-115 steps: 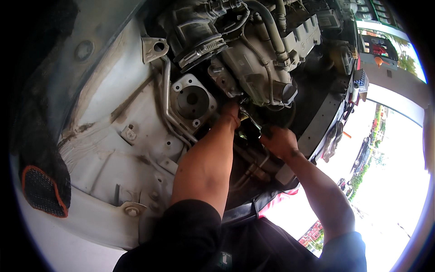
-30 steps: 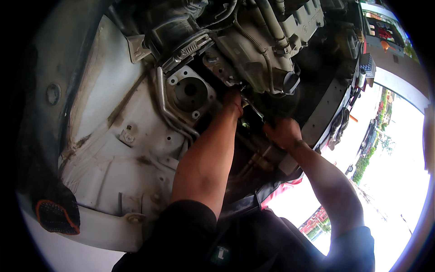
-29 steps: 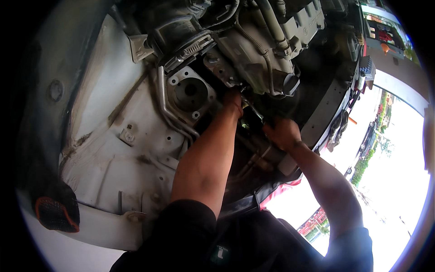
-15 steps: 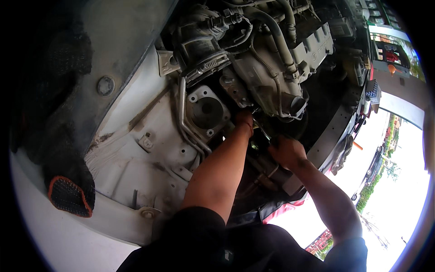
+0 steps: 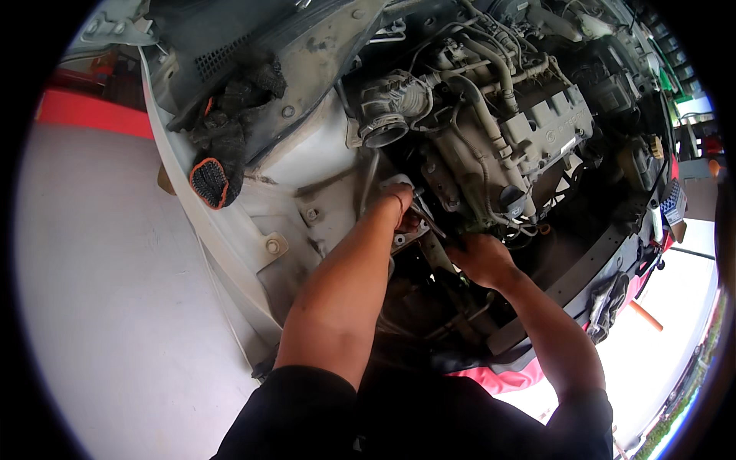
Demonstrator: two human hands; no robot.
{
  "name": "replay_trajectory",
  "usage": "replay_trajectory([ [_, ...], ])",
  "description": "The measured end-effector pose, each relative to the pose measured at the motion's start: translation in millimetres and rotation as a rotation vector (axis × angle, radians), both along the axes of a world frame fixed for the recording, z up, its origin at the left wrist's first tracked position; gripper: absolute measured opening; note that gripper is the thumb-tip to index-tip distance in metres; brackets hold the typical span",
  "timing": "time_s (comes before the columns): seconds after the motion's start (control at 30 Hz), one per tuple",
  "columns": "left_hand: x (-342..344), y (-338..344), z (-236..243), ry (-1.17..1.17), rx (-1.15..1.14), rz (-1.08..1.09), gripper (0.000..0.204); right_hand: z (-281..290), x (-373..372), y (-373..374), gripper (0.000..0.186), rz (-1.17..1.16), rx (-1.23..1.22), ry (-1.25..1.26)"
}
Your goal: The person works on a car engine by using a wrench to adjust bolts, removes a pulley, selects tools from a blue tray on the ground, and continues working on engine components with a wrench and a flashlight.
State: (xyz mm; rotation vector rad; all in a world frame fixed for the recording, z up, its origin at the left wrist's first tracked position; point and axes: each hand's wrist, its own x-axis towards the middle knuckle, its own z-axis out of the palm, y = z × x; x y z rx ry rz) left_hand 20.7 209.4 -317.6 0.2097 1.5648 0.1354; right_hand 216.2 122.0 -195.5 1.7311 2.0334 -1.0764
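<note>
- Reaching down into the open engine bay, my left hand (image 5: 400, 201) sits at the white-painted inner wing panel (image 5: 322, 222), beside the grey metal engine block (image 5: 491, 153).
- My left fingers are curled close around the upper end of a slim dark metal tool (image 5: 424, 220); the grip is tight and narrow, judged to steady the tool against the panel.
- My right hand (image 5: 481, 259) lies lower and further right, knuckles up, fingers folded down into the dark gap under the engine; whether they grasp anything I cannot tell, as the palm hides them.
- The slim tool runs slantwise between the two hands, its lower end lost in shadow near my right hand, so both hands appear to work the same spot from either side.
- A round black rubber intake hose mouth (image 5: 383, 130) gapes just above my left hand, apart from it.
- A black knitted work glove with an orange-edged cuff (image 5: 211, 180) rests on the wing's edge, well apart from both hands, seemingly laid aside so bare fingers can feel the fitting.
- A dark crumpled rag (image 5: 607, 303) hangs over the black front crossmember (image 5: 571, 276), to the right of my right forearm.
</note>
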Motion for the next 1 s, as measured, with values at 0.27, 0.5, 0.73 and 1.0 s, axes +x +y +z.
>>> replay_trajectory([
  [0.27,-47,73,-132,0.125,0.555,0.18,0.039,-30,-60,29,0.048,-0.22,0.094,0.075],
  [0.5,4,32,-33,-0.243,0.627,0.323,0.031,-114,-33,2,0.054,-0.298,0.057,-0.009],
  [0.73,-23,40,-71,-0.329,0.59,0.31,0.034,-30,-43,30,0.057,-0.382,-0.107,0.302],
  [1.0,-6,50,-43,-0.209,0.667,0.249,0.038,-14,-55,50,0.054,-0.09,-0.185,-0.028],
])
